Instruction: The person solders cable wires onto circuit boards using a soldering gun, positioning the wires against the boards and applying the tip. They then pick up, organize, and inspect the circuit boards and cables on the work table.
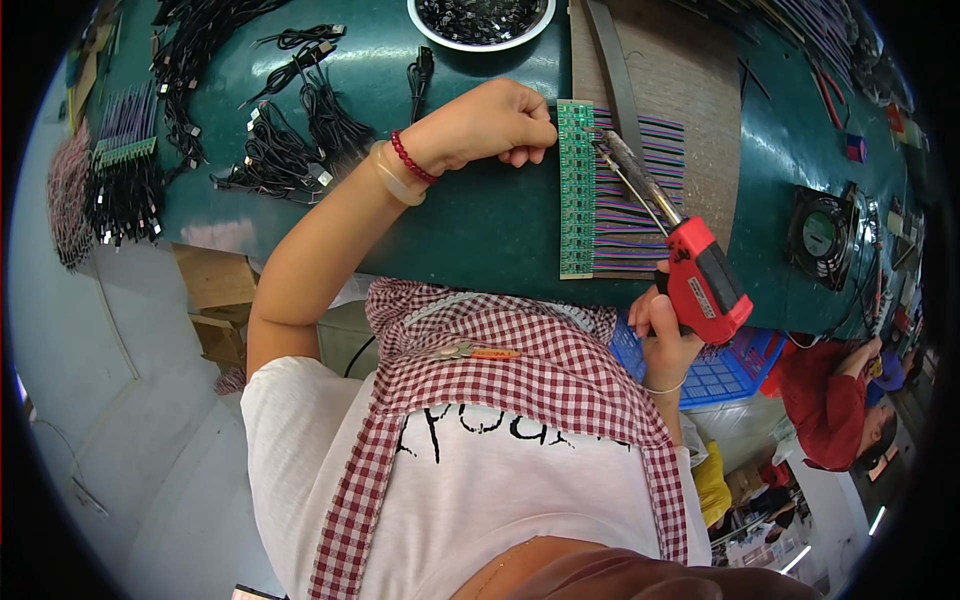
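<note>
A long green circuit board panel (pixel 577 220) with rows of small parts lies in front of me. Thin multicoloured wires (pixel 640 268) run in a row from its right side. At the panel's upper left edge, my left hand (pixel 500 125) is closed with fingers pinched; whatever they hold is hidden. My right hand (pixel 663 335) grips a red and black soldering gun (pixel 703 280) from below. The gun's metal tip slants up and left, reaching the wire side of the panel near its upper part.
Under the wires sits a brown board (pixel 712 130) with a grey metal bar (pixel 612 70) across it. A white bowl (pixel 548 22) of small dark parts stands at the back. Bundled black cables (pixel 335 120) lie left. A fan (pixel 822 235) is right; a blue crate (pixel 735 378) below. Another person (pixel 825 400) sits right.
</note>
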Motion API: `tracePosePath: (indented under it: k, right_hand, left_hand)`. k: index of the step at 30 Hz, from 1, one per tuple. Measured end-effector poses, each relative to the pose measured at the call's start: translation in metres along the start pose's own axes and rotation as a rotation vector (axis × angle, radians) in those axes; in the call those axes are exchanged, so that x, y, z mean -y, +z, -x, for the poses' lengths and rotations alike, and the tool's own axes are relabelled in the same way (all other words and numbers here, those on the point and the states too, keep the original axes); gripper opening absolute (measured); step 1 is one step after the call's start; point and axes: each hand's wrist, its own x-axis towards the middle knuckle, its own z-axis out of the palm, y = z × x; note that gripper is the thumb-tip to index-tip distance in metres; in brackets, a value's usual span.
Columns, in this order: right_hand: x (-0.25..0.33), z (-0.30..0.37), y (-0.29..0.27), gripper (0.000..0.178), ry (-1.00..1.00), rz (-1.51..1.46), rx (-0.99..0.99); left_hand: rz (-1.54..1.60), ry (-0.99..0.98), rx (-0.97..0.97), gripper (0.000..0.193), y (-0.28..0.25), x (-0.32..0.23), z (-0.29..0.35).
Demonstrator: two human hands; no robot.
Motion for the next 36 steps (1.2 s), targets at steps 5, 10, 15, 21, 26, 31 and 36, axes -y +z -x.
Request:
tracePosePath:
  k: [5, 10, 15, 21, 26, 31, 36]
  right_hand:
    - [0.000, -0.001, -0.003, 0.037, -0.029, -0.027, 0.033]
    - [0.003, -0.002, -0.002, 0.037, -0.036, -0.030, 0.017]
    - [0.006, -0.004, -0.002, 0.037, -0.092, -0.074, 0.003]
    - [0.009, -0.007, -0.003, 0.036, -0.158, -0.150, 0.003]
    - [0.013, -0.007, -0.001, 0.036, -0.175, -0.143, 0.001]
    - [0.013, -0.009, -0.002, 0.037, -0.171, -0.178, -0.013]
    - [0.023, -0.016, 0.007, 0.037, -0.155, -0.343, -0.025]
  left_hand:
    - [-0.002, -0.001, 0.002, 0.016, -0.001, -0.001, 0.000]
    - [-0.012, -0.010, 0.002, 0.016, 0.000, -0.002, 0.001]
    - [-0.205, 0.026, 0.020, 0.019, -0.006, -0.018, 0.012]
    - [-1.240, 0.719, -0.912, 0.021, -0.047, -0.039, -0.017]
    - [-1.442, 0.517, -0.897, 0.011, -0.061, -0.031, -0.034]
    - [-1.246, 0.513, -0.891, 0.010, -0.053, -0.047, -0.019]
    - [-0.982, 0.606, -0.862, 0.010, -0.050, -0.040, 0.002]
